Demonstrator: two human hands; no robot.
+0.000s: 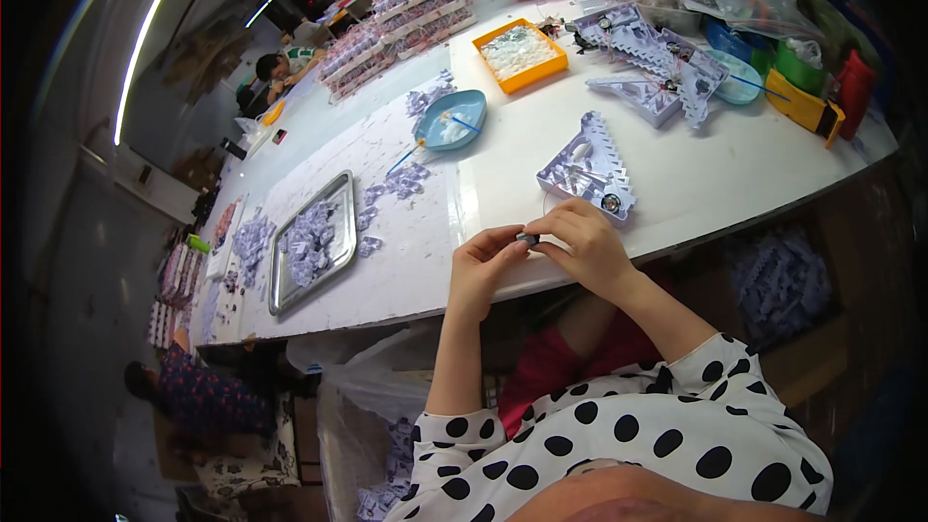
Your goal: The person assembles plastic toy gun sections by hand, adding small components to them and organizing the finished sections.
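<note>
Between the fingertips of both hands is a small dark grey part (528,239), too small for me to tell its kind. My left hand (486,269) pinches it from the left, and my right hand (587,249) from the right, just above the table's near edge. Just beyond my right hand lies a lavender plastic housing (619,166) with a toothed edge, an open hollow and a round metal piece near its close end. A thin reddish wire loops from the housing toward my right fingers; where it ends is hidden.
A metal tray (275,282) of lavender pieces stands left, loose pieces around it. Beyond are a blue dish (467,108) with a blue stick and an orange tray (541,72) of white bits. More housings (657,58) lie far right. Two people sit farther off.
</note>
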